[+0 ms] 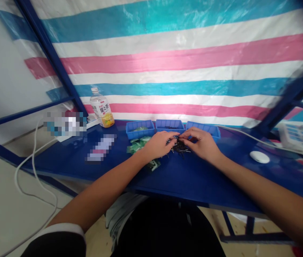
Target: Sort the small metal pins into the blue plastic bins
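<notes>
My left hand (pixel 160 144) and my right hand (pixel 198 141) meet over a pile of small dark parts (pixel 180 147) with thin pale ends. The fingers of each hand are pinched together at the pile, and whatever they hold is too small to make out. Green flat pieces (pixel 137 143) lie beside and partly under my left hand, with more green and silvery pieces (pixel 153 164) below its wrist. Behind the hands stand a blue bin (pixel 140 134) with greenish contents, a middle blue bin (pixel 170 125) with dark contents, and a right blue bin (pixel 215 132), partly hidden by my right hand.
A drink bottle (pixel 102 109) stands at the back left of the blue table (pixel 188 182), near a blurred-out flat item (pixel 101 148). A white oval object (pixel 259 157) lies at the right. White cables (pixel 35 157) hang at the left. A striped sheet (pixel 167 64) hangs behind.
</notes>
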The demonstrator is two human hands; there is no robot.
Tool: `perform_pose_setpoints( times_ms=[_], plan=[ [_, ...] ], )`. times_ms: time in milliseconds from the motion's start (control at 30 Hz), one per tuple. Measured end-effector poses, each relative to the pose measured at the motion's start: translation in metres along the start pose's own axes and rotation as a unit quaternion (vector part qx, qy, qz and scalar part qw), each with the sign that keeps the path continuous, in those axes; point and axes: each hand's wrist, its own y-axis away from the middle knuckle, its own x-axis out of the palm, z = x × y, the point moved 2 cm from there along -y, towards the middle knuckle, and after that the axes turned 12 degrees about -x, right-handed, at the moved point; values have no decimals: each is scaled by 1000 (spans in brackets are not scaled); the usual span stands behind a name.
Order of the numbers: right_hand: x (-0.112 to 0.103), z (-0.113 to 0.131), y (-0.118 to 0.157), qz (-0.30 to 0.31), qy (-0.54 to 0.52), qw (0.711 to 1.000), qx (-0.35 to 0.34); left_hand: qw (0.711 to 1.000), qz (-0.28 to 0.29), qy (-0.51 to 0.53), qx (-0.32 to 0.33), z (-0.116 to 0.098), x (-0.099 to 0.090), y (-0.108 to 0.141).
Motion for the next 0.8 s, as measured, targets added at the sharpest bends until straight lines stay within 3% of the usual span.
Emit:
perform_pose_setpoints(
  times_ms=[400, 600, 800],
  plan=[
    [5, 6, 2, 35, -17, 999, -33, 995, -13, 93, -31, -2, -4, -3],
    [4, 11, 3, 30, -10, 999, 1, 988, -26, 133, -75, -4, -11, -3],
    [4, 8, 4, 10, -20, 1000, 13, 979, -46, 181, -77, 0, -9, -4]
  ],
)
